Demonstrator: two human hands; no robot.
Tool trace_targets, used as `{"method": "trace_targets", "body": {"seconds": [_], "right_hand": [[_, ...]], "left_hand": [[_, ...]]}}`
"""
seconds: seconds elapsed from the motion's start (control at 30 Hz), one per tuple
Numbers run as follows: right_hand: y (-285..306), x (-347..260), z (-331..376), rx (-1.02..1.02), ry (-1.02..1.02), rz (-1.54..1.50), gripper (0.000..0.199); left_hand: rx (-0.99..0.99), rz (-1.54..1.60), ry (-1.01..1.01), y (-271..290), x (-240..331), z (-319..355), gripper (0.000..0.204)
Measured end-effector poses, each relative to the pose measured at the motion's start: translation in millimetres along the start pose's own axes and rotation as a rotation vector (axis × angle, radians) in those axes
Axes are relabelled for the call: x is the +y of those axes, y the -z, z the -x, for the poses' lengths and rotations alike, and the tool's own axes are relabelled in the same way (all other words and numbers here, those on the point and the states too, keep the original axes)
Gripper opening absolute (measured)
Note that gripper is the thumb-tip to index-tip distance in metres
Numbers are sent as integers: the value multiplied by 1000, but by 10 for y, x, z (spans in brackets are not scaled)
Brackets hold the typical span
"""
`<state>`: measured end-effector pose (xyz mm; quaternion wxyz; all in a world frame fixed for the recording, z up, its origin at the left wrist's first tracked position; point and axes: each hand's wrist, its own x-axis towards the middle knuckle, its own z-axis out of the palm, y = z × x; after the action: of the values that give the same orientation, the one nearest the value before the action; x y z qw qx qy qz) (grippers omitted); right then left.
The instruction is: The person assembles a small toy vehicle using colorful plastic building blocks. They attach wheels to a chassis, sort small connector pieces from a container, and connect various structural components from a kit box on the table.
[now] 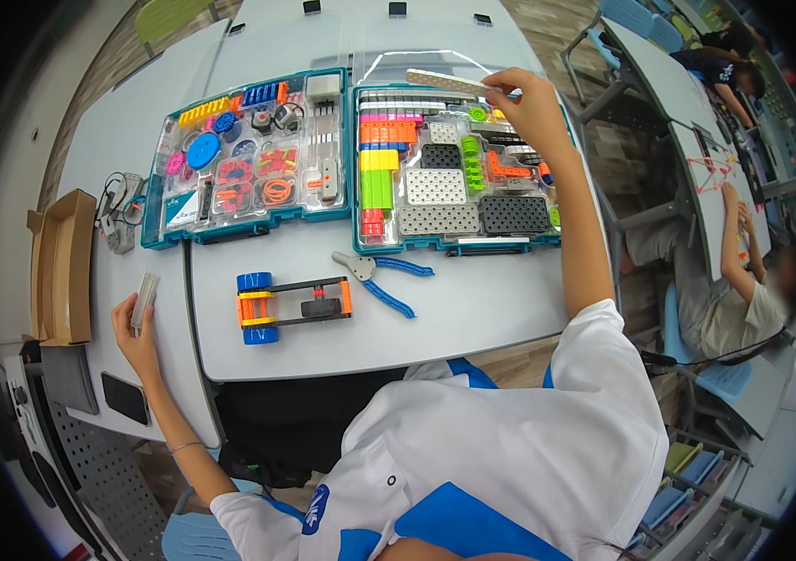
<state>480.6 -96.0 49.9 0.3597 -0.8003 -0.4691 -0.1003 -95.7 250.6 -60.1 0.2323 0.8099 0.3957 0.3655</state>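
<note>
My left hand [136,338] is closed on a narrow, see-through plastic strip [144,292] above the left table. At the far right, my right hand [531,107] pinches one end of a long pale perforated beam [443,80], held over the back edge of the right parts case [358,208]. Coloured beams, plates and connectors fill that case. Between me and the cases lies a small wheeled model [291,309] with blue wheels, black beams and orange and yellow parts. Next to it rest pliers [381,279] with blue handles, their jaws toward the case.
A second parts case [346,168] with wheels, gears and small bins adjoins on the left. An open cardboard box [66,271], a phone [125,398] and a charger with cables [119,220] lie on the left table. At right, other people work at another table [697,187].
</note>
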Motion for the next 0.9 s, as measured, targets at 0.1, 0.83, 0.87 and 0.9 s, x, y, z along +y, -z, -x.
{"method": "trace_targets", "body": {"seconds": [0.1, 0.83, 0.87, 0.9], "right_hand": [[17, 90, -9, -34, -30, -29, 21], [-184, 64, 68, -611, -154, -269, 30], [-185, 60, 71, -591, -161, -273, 29], [-178, 68, 66, -583, -179, -295, 28]], "left_hand": [[30, -51, -19, -25, 21, 27, 31], [11, -207, -92, -69, 8, 49, 27], [10, -211, -92, -66, -3, 48, 27], [9, -215, -92, -62, 0, 43, 27]]}}
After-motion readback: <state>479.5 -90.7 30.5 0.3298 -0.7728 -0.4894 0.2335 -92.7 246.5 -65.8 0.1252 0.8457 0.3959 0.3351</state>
